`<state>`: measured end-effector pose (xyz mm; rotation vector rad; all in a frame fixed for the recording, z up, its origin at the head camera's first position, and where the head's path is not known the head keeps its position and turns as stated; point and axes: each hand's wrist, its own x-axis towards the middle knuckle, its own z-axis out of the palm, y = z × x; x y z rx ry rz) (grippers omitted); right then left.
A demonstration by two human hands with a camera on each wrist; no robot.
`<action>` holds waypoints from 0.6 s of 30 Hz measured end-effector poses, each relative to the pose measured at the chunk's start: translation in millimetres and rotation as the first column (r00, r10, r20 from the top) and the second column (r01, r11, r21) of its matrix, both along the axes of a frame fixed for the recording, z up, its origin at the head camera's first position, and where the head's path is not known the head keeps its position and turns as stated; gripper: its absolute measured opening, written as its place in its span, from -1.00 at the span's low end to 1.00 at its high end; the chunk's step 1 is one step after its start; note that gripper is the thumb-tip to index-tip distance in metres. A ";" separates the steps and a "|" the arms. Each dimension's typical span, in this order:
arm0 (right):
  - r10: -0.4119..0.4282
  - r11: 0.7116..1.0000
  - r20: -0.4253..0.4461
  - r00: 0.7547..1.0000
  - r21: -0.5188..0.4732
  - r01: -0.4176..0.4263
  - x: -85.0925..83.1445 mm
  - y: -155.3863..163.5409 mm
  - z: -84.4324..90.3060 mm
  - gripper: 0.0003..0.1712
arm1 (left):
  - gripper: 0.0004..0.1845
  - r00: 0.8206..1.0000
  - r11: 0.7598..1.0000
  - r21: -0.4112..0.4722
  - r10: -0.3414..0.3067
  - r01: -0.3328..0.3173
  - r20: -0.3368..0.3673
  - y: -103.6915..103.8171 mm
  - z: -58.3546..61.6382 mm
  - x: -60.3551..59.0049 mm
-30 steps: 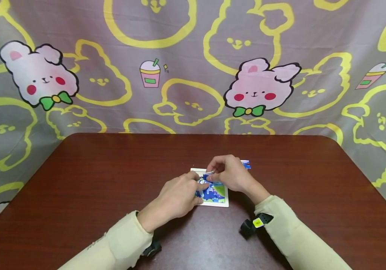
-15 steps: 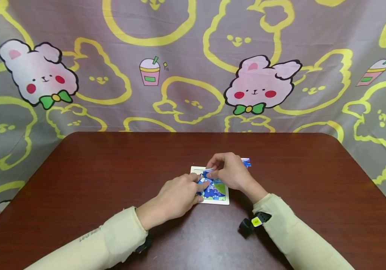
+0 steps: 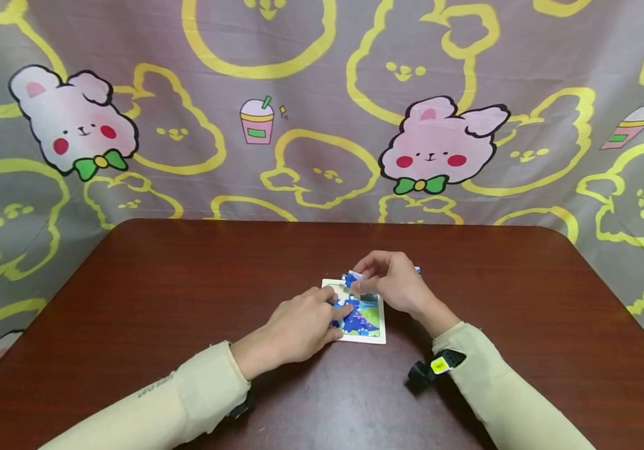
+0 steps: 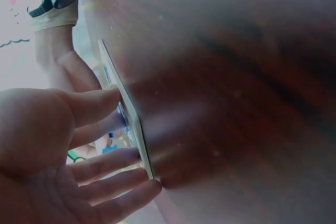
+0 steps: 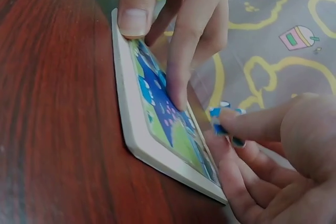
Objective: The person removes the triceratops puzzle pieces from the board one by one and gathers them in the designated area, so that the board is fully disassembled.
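A small jigsaw puzzle (image 3: pixel 364 321) with a blue dinosaur picture and a white border lies on the table. My left hand (image 3: pixel 299 325) rests on its left side; in the right wrist view the thumb is on the white border (image 5: pixel 126 87) and a straight finger presses the picture. Between the thumb and fingers of my right hand (image 3: pixel 396 286) is a blue puzzle piece (image 5: pixel 217 120), held just above the board's far edge. Bare cream backing shows in the board's upper part, partly covered by the fingers. In the left wrist view, the board (image 4: pixel 137 129) appears edge-on.
Behind the right hand, part of another puzzle piece (image 3: pixel 418 270) shows on the table. The brown wooden table (image 3: pixel 198 269) reaches back to a patterned curtain (image 3: pixel 311 81). A wrist camera (image 3: pixel 422 375) hangs at the right wrist.
My right hand has lifted the blue piece up from the puzzle, baring cream backing beneath. My left hand stays on the board. The head view has shifted slightly.
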<state>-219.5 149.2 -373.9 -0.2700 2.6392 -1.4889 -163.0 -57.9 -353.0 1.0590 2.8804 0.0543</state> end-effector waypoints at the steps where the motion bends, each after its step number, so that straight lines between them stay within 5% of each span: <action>1: 0.007 1.000 0.008 1.000 -0.017 -0.007 0.4 1.1 0.9 -0.76 | -0.50 1.000 1.000 0.003 0.001 -0.001 0.004 0.1 0.2 0.1; 8: -0.008 0.999 -0.004 1.000 -0.048 0.008 2.0 13.4 7.7 -0.71 | -0.49 1.000 1.000 -0.004 0.015 -0.015 0.013 0.7 0.1 0.6; 18: -0.091 0.994 0.118 0.989 -0.042 0.097 3.8 37.4 18.2 -0.61 | -0.51 1.000 0.999 0.039 0.026 -0.027 0.013 -0.8 -0.3 -0.1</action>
